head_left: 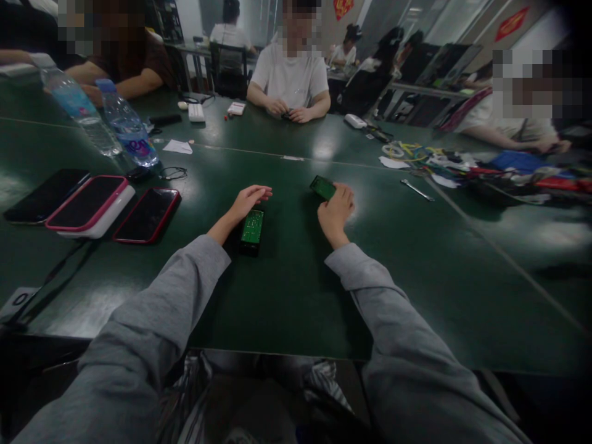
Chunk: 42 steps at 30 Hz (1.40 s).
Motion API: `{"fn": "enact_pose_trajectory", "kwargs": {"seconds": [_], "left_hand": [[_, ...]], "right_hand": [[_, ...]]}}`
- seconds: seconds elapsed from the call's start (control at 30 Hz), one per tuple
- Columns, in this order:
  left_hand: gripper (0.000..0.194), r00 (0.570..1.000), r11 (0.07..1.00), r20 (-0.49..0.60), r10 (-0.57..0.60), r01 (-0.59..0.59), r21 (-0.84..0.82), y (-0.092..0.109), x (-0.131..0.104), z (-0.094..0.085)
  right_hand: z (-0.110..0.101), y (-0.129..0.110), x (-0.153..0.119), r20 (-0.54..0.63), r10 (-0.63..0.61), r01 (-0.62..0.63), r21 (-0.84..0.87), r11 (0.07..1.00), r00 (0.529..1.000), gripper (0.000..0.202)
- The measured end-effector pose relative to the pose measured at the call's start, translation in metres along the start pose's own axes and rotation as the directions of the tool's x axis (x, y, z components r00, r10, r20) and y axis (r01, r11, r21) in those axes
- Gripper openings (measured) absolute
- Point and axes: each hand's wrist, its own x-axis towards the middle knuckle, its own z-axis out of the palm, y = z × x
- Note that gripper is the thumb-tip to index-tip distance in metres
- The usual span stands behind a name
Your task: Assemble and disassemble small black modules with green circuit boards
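Note:
My right hand [337, 209] grips the right end of a green circuit board [323, 187] with a dark edge, tilted just above or on the table; I cannot tell if it touches. My left hand [250, 201] has its fingers stretched out to the right, with nothing visible in them. Just below that hand, a second green circuit board [252, 226] lies in a black case on the dark green table [296, 290]. Its upper end sits close to my left palm.
Phones, one in a red case [148, 214] and one in a pink-edged case [87, 202], lie at the left. Behind them lean or stand two water bottles [127, 129]. A wrench [417, 190] and a heap of cables [462, 166] are at the right. Across sits a person [290, 77].

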Motion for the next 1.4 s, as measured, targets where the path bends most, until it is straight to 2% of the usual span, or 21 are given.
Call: {"fn": "enact_pose_trajectory", "kwargs": {"seconds": [0.13, 0.2, 0.3, 0.37, 0.43, 0.5, 0.57, 0.63, 0.7, 0.8, 0.97, 1.07, 1.17, 1.23, 1.27, 1.33, 1.37, 1.4], "left_hand": [[0.026, 1.000, 1.000, 0.012, 0.015, -0.014, -0.014, -0.003, 0.001, -0.001], [0.026, 1.000, 1.000, 0.017, 0.015, -0.015, -0.022, -0.004, 0.002, -0.001], [0.025, 1.000, 1.000, 0.015, 0.008, -0.008, -0.026, -0.005, 0.004, -0.001], [0.024, 1.000, 1.000, 0.015, 0.012, -0.011, -0.024, -0.005, 0.004, 0.000], [0.024, 1.000, 1.000, 0.019, 0.017, -0.016, -0.023, -0.004, 0.003, 0.000], [0.023, 1.000, 1.000, 0.023, 0.016, -0.016, -0.023, -0.002, 0.002, -0.001], [0.023, 1.000, 0.999, 0.019, 0.016, -0.015, -0.028, -0.001, 0.001, 0.000], [0.022, 1.000, 0.999, 0.013, 0.011, -0.011, -0.031, 0.000, 0.001, 0.000], [0.022, 1.000, 1.000, 0.008, 0.005, -0.005, -0.030, 0.000, 0.000, 0.000], [0.022, 1.000, 0.999, 0.005, 0.003, -0.003, -0.034, 0.001, 0.000, 0.001], [0.022, 1.000, 0.999, 0.023, -0.006, 0.007, -0.051, 0.002, 0.000, 0.001], [0.023, 0.999, 0.997, 0.045, -0.009, 0.013, -0.075, 0.001, -0.001, 0.001], [0.023, 0.998, 0.994, 0.052, -0.022, 0.027, -0.110, 0.003, -0.003, 0.002], [0.022, 0.999, 0.989, 0.034, -0.026, 0.031, -0.144, 0.006, -0.005, 0.004], [0.021, 0.999, 0.984, 0.022, -0.032, 0.035, -0.172, 0.007, -0.005, 0.004], [0.022, 0.997, 0.962, -0.017, -0.071, 0.064, -0.267, 0.009, -0.004, 0.002], [0.022, 0.993, 0.939, -0.047, -0.110, 0.088, -0.331, 0.010, -0.003, 0.000], [0.024, 0.984, 0.909, -0.083, -0.156, 0.111, -0.403, 0.010, -0.002, -0.004]], "right_hand": [[0.004, -0.003, -0.002, 0.035, -0.118, 0.119, -0.005, 0.993, 0.992, 0.048], [0.009, 0.001, 0.001, 0.036, -0.079, 0.079, 0.007, 0.997, 0.996, 0.056], [0.017, 0.012, 0.011, 0.076, 0.051, -0.056, 0.068, 0.996, 0.996, 0.070], [0.019, 0.017, 0.016, 0.107, 0.109, -0.122, 0.124, 0.985, 0.988, 0.067], [0.018, 0.019, 0.018, 0.094, 0.116, -0.129, 0.148, 0.980, 0.989, 0.062], [0.015, 0.015, 0.015, 0.056, 0.032, -0.038, 0.105, 0.994, 0.998, 0.059], [0.011, 0.009, 0.009, 0.054, -0.143, 0.143, 0.013, 0.990, 0.988, 0.060], [0.009, 0.001, 0.003, 0.113, -0.306, 0.314, -0.060, 0.947, 0.945, 0.061], [0.008, -0.004, -0.002, 0.180, -0.370, 0.388, -0.072, 0.919, 0.911, 0.058], [0.011, -0.007, -0.005, 0.221, -0.370, 0.389, -0.050, 0.920, 0.902, 0.059], [0.014, -0.001, -0.002, 0.210, -0.364, 0.380, -0.039, 0.924, 0.907, 0.060], [0.006, -0.007, -0.004, 0.120, -0.334, 0.338, -0.015, 0.941, 0.935, 0.058], [-0.010, -0.033, -0.024, -0.007, -0.368, 0.367, 0.086, 0.926, 0.930, 0.052], [-0.021, -0.062, -0.050, -0.025, -0.502, 0.497, 0.185, 0.848, 0.865, 0.049], [-0.025, -0.077, -0.065, -0.003, -0.604, 0.587, 0.236, 0.774, 0.797, 0.048], [-0.028, -0.105, -0.093, 0.083, -0.798, 0.740, 0.326, 0.588, 0.597, 0.044], [-0.027, -0.115, -0.103, 0.131, -0.854, 0.779, 0.359, 0.514, 0.503, 0.041], [-0.026, -0.122, -0.110, 0.174, -0.884, 0.798, 0.382, 0.466, 0.433, 0.038]]}}
